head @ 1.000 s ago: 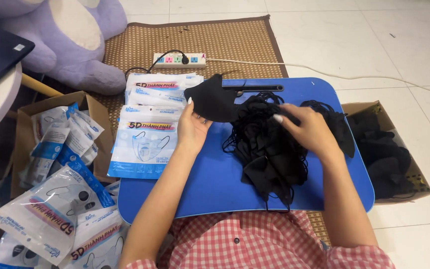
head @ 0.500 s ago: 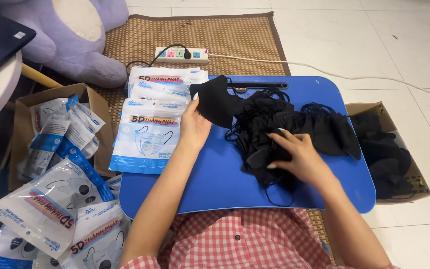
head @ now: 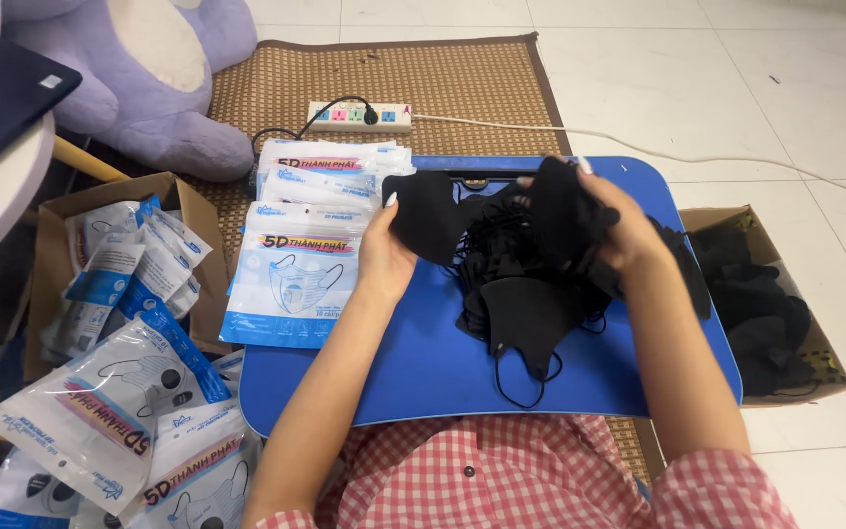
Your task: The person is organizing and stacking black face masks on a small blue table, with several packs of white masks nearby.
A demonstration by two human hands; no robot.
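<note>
Nearest, bottom of frame: a person in a red-and-white checked shirt [head: 501, 480] sat on the floor, both forearms reaching up the frame over a blue lap tray [head: 423, 362].
Lower left: sealed mask packets [head: 100, 411], white and blue with black masks showing through, lay heaped beside the person's left elbow.
Centre, on the tray: a loose pile of black masks [head: 521, 294] sat right of the tray's middle, one mask's ear loops trailing toward the near edge.
Left hand [head: 384, 257]: closed on a single black mask [head: 428, 214], thumb and fingers pinching its left edge, held just above the tray at centre frame.
Right hand [head: 619, 225]: clamped on another black mask [head: 562, 211], lifted over the pile, fingers wrapped round its upper side, close to the left hand's mask.
Left of the tray: a stack of empty flat packets [head: 291, 274] overlapped the tray's left edge, more fanned out behind it.
Far left: an open cardboard box [head: 51, 230] held more packets.
Right edge: a second cardboard box [head: 805, 372] held black masks.
Farther, upper centre: a white power strip [head: 359, 116] lay on a woven brown mat [head: 443, 83], its cable running right across pale floor tiles.
Upper left: a purple plush toy [head: 139, 69] rested against the mat.
</note>
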